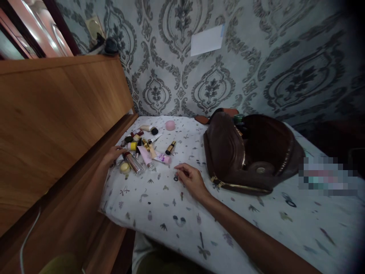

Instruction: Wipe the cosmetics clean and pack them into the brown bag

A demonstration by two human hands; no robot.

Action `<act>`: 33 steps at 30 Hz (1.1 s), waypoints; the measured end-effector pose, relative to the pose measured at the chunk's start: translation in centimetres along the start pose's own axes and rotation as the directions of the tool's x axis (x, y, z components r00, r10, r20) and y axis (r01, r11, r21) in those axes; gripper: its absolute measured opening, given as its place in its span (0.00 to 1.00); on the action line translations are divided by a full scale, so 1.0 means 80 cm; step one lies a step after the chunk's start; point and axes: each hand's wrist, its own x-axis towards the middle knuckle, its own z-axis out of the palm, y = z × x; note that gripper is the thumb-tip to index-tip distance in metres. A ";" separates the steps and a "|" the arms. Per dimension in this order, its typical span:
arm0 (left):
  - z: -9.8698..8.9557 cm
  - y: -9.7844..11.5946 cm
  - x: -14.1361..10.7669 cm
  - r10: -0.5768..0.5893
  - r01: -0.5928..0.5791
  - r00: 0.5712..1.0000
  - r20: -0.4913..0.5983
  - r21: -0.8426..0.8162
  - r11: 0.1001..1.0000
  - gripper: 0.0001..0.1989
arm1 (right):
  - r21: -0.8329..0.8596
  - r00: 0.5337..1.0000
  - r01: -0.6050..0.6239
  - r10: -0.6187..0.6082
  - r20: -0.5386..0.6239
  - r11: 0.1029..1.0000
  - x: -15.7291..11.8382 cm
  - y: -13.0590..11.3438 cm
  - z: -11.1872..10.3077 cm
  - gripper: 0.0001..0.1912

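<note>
touching the silvery bottle (134, 164): left hand (115, 154) (half open)

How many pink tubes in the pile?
2: a plain pink tube, just right of the metallic-looking bottle, and a printed pink tube to its right. More could be hidden under other items.

Light: dim, cool, direction uncertain; tablecloth (171, 205) palest, between and nearer than left hand (115, 155) and right hand (191, 179). Shadow: deep inside brown bag (224, 146), right of right hand; left forearm (91, 194) murky. Glare: white streaks, glossy pink surface (38, 26), beyond left hand. Defects: soft detail, wide-angle stretching, blackened far-right edge, pixelated patch (327, 175) rightward of bag.
</note>
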 end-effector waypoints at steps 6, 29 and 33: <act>0.004 0.006 -0.013 -0.071 0.072 0.997 0.013 -0.088 0.994 0.11 | -0.022 1.000 0.029 -0.029 -0.008 0.999 -0.001 0.004 0.002 0.12; 0.085 0.120 -0.156 0.482 -0.387 0.876 -0.031 -0.642 0.662 0.16 | 0.278 0.963 -0.095 0.017 0.269 0.956 -0.035 -0.058 0.034 0.19; 0.110 0.133 -0.163 0.502 -0.339 0.864 0.034 -0.699 0.630 0.18 | 0.208 0.980 -0.136 0.101 0.173 0.969 -0.051 -0.053 0.017 0.14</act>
